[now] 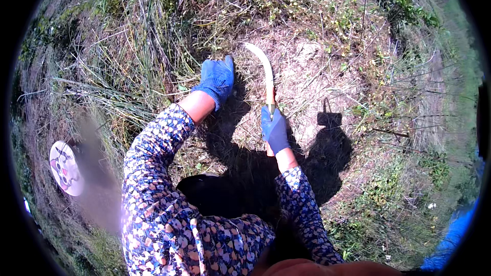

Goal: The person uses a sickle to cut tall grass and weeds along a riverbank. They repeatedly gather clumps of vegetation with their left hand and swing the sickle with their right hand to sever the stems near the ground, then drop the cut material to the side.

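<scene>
1. Left hand [217, 77]: blue glove, arm bent at elbow, forearm angled up and right. Fingers look partly curled; can't tell whether they grip any stems.
2. Right hand [273, 127]: blue glove, forearm up from lower edge, leaning slightly left. Fingers closed round the sickle's handle.
3. Sickle [267, 69]: in right hand, pointing up, right of the left hand and apart from it. Pale, bright curved blade, tip bending left; yellowish-orange near the handle.
4. Ground [307, 66]: sunlit, dry straw; dark shadow [327, 158] right of right hand.
5. Around: long green grass [110, 97] at left, low weeds [353, 225] lower right, round white disc [66, 167] far left. Floral sleeves [158, 135] on both arms.
</scene>
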Demonstrator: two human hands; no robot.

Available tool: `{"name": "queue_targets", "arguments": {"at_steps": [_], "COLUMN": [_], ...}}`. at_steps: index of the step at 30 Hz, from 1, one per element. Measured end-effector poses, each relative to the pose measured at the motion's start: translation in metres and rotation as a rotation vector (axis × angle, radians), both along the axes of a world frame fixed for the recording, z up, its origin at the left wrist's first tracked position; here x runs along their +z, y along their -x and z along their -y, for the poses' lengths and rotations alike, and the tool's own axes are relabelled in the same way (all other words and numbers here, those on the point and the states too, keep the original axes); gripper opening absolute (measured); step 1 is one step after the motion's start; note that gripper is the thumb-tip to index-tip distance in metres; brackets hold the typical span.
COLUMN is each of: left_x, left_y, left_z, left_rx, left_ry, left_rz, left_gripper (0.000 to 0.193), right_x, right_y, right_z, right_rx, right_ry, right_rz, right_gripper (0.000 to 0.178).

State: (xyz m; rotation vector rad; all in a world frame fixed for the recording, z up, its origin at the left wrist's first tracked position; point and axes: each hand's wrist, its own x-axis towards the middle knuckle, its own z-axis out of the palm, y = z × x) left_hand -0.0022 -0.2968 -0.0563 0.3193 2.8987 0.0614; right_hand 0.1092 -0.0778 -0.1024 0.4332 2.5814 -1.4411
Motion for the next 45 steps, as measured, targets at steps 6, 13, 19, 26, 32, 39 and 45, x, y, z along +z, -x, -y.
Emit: {"name": "queue_targets", "arguments": {"at_steps": [6, 13, 19, 26, 32, 39, 45], "left_x": [0.01, -0.024, -0.026, -0.008, -0.025, -0.02, -0.019], "left_y": [0.002, -0.02, -0.016, -0.082, -0.126, -0.125, -0.114], "left_z": [0.034, 0.03, 0.032, 0.052, 0.061, 0.076, 0.077], "left_rx": [-0.205, -0.027, 0.005, -0.151, -0.083, -0.011, 0.001], "left_ry": [-0.068, -0.13, -0.192, -0.058, 0.007, -0.001, 0.08], "left_rz": [-0.019, -0.054, -0.043, 0.036, -0.02, -0.154, -0.292], "left_gripper": [0.016, 0.018, 0.019, 0.018, 0.014, 0.014, 0.012], "right_x": [0.0, 0.032, 0.024, 0.035, 0.004, 0.055, 0.001], "right_y": [-0.031, 0.012, 0.017, -0.139, -0.115, -0.058, -0.123], "right_z": [0.018, 0.016, 0.023, 0.004, -0.071, -0.035, -0.054], "right_rx": [-0.003, 0.072, 0.039, 0.145, -0.264, 0.222, 0.306], "right_ry": [-0.09, 0.175, 0.175, -0.214, 1.24, -0.261, -0.42], "right_rz": [0.008, 0.261, 0.285, 0.11, 0.201, 0.047, 0.043], "right_gripper": [0.037, 0.03, 0.023, 0.023, 0.018, 0.027, 0.035]}}
